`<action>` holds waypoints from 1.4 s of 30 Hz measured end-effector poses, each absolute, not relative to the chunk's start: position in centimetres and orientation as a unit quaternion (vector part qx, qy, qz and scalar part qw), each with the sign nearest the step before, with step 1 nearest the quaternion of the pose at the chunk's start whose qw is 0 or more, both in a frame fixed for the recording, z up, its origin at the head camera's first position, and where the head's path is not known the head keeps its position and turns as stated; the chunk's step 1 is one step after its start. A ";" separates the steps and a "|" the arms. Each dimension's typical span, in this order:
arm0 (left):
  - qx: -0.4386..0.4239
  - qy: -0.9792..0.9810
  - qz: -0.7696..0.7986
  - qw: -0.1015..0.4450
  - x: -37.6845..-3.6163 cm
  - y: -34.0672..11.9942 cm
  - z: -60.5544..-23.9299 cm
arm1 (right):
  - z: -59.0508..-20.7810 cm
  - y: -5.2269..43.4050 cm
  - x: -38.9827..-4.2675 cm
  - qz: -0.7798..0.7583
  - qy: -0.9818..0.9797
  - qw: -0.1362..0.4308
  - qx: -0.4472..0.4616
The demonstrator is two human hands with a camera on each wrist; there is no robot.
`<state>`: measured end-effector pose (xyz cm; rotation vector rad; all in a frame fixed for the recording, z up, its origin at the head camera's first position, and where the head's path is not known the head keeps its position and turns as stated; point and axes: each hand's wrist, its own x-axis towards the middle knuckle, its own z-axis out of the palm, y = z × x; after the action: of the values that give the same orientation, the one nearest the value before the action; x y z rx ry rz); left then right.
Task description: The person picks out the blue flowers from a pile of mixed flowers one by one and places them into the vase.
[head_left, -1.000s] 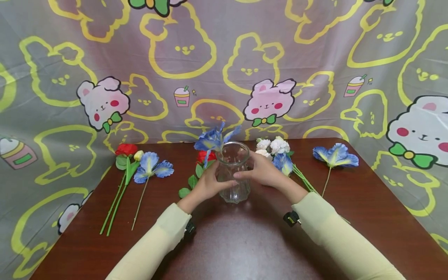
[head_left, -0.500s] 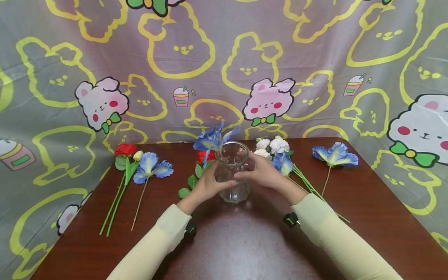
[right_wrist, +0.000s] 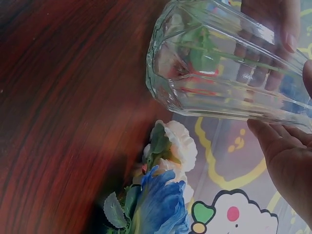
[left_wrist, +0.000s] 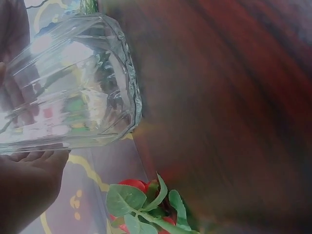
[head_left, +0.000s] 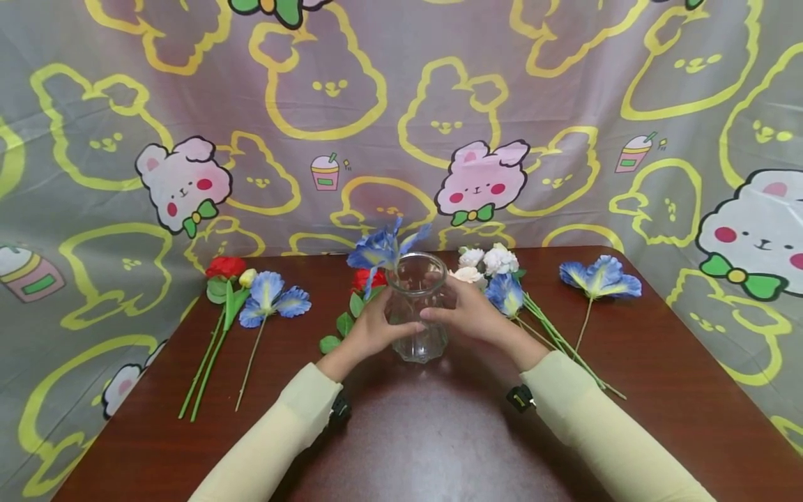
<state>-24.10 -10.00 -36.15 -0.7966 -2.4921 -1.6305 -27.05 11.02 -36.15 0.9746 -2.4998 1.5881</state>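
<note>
A clear glass vase (head_left: pixel 419 346) stands upright on the table, with its ribbed base filling much of both wrist views. My left hand (head_left: pixel 371 328) holds its left side, fingers wrapped behind the glass and thumb across the front. From the right, my right hand (head_left: pixel 475 312) grips it the same way, and the two thumbs nearly meet. A blue artificial iris (head_left: pixel 378 249) leans out over the vase's left rim. Through the glass in the right wrist view, a thin stem (right_wrist: pixel 243 61) shows. Behind the left hand lies a red rose (head_left: pixel 366 280), partly hidden, with green leaves (left_wrist: pixel 126 199).
At left on the brown table (head_left: pixel 433 446) lie a red rose (head_left: pixel 226 267), a yellow tulip bud (head_left: pixel 247 278) and a blue iris (head_left: pixel 268 300). White flowers (head_left: pixel 500 259) and a blue iris (head_left: pixel 505 293) lie right of the vase, another iris (head_left: pixel 601 279) farther right. A patterned curtain (head_left: pixel 389 104) hangs behind.
</note>
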 end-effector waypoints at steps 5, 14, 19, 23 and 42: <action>-0.261 -0.808 -0.527 0.036 -25.9 -10.2 -38.4 | -36.7 11.2 -27.5 0.505 -0.804 0.011 0.316; -0.277 -0.834 -0.474 0.049 -26.3 -11.1 -38.8 | -36.6 11.2 -27.3 0.497 -0.805 0.020 0.325; -0.264 -0.867 -0.419 0.055 -25.9 -12.3 -38.4 | -36.7 11.2 -27.1 0.498 -0.809 0.014 0.312; -0.234 -0.885 -0.401 0.041 -25.8 -14.1 -37.9 | -36.8 11.2 -27.1 0.507 -0.806 0.012 0.306; -0.091 -0.945 -0.315 -0.016 -23.6 -25.0 -34.3 | -36.8 11.1 -27.1 0.515 -0.802 0.010 0.303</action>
<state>-23.56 -25.02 -34.34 -0.2894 -2.9973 -0.9998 -27.08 11.13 -36.76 0.9462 -2.5023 1.6073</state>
